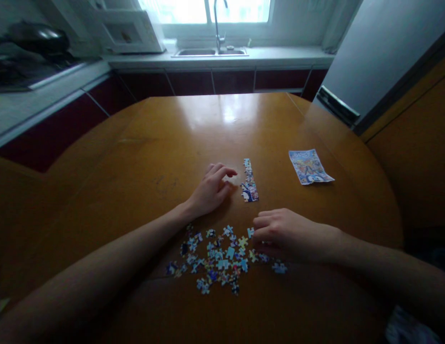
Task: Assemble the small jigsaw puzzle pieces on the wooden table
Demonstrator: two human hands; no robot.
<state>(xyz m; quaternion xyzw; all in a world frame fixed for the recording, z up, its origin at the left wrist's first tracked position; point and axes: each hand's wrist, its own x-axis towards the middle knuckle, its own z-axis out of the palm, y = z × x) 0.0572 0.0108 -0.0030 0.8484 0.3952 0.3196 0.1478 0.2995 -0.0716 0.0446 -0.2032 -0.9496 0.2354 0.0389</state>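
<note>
Multicoloured flat jigsaw pieces [222,264] lie loose on the brown wooden table [165,157], mostly left of the bare, curled right hand [279,233]; whether it grips the light-blue piece [250,232] beside its fingertips, I cannot tell. The bare left hand [212,188], loosely open, is near the narrow joined puzzle strip [250,185].

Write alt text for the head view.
A person's bare right hand is at the right edge of scattered multicoloured jigsaw pieces on a brown wooden table. Their left hand is beside a narrow assembled puzzle strip; a colourful paper sheet lies farther right.
</note>
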